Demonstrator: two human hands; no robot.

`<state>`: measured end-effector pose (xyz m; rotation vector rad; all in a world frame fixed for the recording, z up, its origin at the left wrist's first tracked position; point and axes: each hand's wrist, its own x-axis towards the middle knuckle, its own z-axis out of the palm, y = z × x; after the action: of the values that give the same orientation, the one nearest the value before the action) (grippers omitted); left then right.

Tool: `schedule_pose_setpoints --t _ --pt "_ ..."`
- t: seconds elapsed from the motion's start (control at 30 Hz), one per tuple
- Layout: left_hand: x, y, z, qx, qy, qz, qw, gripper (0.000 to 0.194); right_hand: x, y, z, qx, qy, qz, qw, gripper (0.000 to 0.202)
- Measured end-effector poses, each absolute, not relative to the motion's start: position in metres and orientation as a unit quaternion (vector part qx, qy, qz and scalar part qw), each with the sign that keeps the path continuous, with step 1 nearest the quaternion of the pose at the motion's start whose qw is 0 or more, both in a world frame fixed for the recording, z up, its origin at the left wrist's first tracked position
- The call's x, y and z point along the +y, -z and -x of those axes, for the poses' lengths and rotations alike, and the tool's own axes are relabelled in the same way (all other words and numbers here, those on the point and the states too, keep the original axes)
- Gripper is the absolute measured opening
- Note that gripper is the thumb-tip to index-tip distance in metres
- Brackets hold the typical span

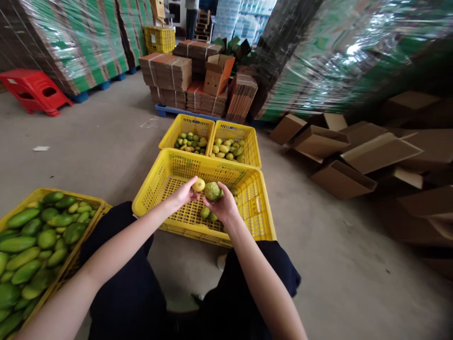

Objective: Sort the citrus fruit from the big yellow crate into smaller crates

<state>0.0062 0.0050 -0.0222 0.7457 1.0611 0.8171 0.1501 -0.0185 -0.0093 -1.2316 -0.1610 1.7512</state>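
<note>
Over the near yellow crate [264,200], my left hand [186,192] has its fingers closed on a small yellow lemon [198,184]. Close beside it, my right hand [223,204] grips a larger green lemon [212,191] with a lumpy skin. A second green fruit partly shows behind the fingers of that hand. Several green lemons [205,212] lie on the slatted floor of the crate, below and to the right of my hands; my right hand and wrist hide some of them.
Two smaller yellow crates, one left [170,130] and one right [253,141], hold sorted-looking lemons behind the near crate. A full crate of green fruit [46,238] stands at my left. Flattened cartons [170,71], loose open boxes [339,179], wrapped pallets and a red stool [33,89] surround the floor.
</note>
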Motion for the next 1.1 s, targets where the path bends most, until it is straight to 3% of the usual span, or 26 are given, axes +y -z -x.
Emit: schedule_pose_setpoints --t 0.07,0.17,0.27,0.4,0.57,0.73,0.83,1.0,1.1 --pt "0.001 0.026 -0.005 0.491 -0.439 -0.475 0.583 0.018 -0.019 0.014 -0.151 -0.137 -0.654 0.529 0.524 0.016" --pt "-0.005 0.028 -0.001 0.464 -0.506 -0.655 0.315 0.040 -0.020 0.023 -0.154 -0.304 -0.489 0.567 0.589 0.044" --pt "-0.009 0.026 0.001 0.438 -0.510 -0.713 0.202 0.040 -0.023 0.028 -0.155 -0.449 -0.343 0.578 0.588 0.053" --pt "-0.013 0.017 0.000 0.438 -0.533 -0.670 0.275 0.037 -0.029 0.024 -0.151 -0.536 -0.236 0.557 0.589 0.049" --pt "-0.017 0.005 -0.001 0.423 -0.565 -0.544 0.453 0.037 -0.034 0.014 -0.149 -0.536 -0.226 0.536 0.612 0.042" --pt "-0.010 0.000 0.003 0.408 -0.567 -0.493 0.518 0.044 -0.031 0.012 -0.153 -0.415 -0.388 0.493 0.659 0.052" --pt "-0.002 -0.001 0.006 0.391 -0.563 -0.441 0.579 0.047 -0.027 0.010 -0.155 -0.325 -0.490 0.446 0.675 0.043" --pt "0.005 -0.006 0.010 0.334 -0.530 -0.271 0.731 0.030 -0.022 0.003 -0.159 -0.213 -0.655 0.354 0.633 0.016" --pt "0.005 -0.009 0.010 0.319 -0.494 -0.212 0.780 0.016 -0.021 0.001 -0.161 -0.154 -0.697 0.348 0.607 0.016"
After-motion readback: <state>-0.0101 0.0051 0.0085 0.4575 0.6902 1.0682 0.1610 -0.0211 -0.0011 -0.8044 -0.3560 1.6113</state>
